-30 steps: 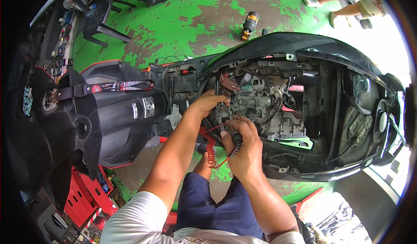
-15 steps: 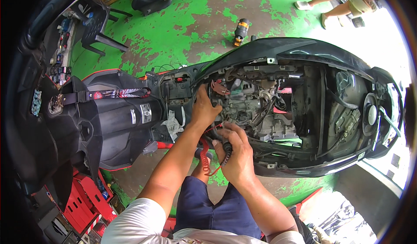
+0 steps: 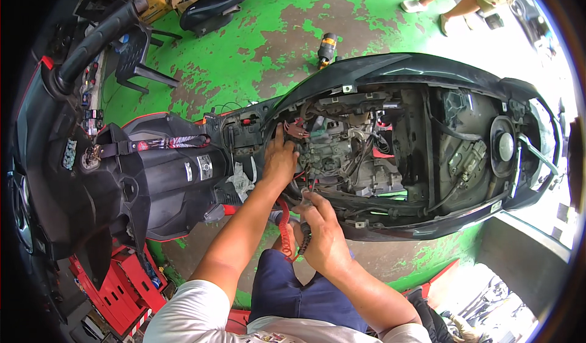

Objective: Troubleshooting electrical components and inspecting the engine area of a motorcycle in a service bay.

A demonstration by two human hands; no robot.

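A scooter with its seat off lies across in front of me, its engine [image 3: 342,144] exposed inside the dark rear body panels [image 3: 403,68]. My left hand [image 3: 281,163] rests at the bay's front edge, fingers stretched toward a reddish-brown connector [image 3: 296,128]; its fingertips are partly hidden. Just below the bay's near rim, my right hand [image 3: 323,230] is closed around a slim probe [image 3: 304,200] with a pale end. A coiled red cord [image 3: 284,224] hangs beside it, and a black ribbed coil [image 3: 306,239] shows under the fingers.
The open battery compartment [image 3: 247,129] and black floorboard [image 3: 177,172] are to the left. A removed seat [image 3: 226,1], a plastic chair [image 3: 137,65] and a black-and-orange canister [image 3: 328,50] stand beyond. Another person's legs [image 3: 458,4] show at far right. Red toolboxes [image 3: 116,288] stand near left.
My right hand has drawn slightly back toward me, away from the bay, with the probe in it. My left hand stays at the bay's front edge. The view has shifted a little.
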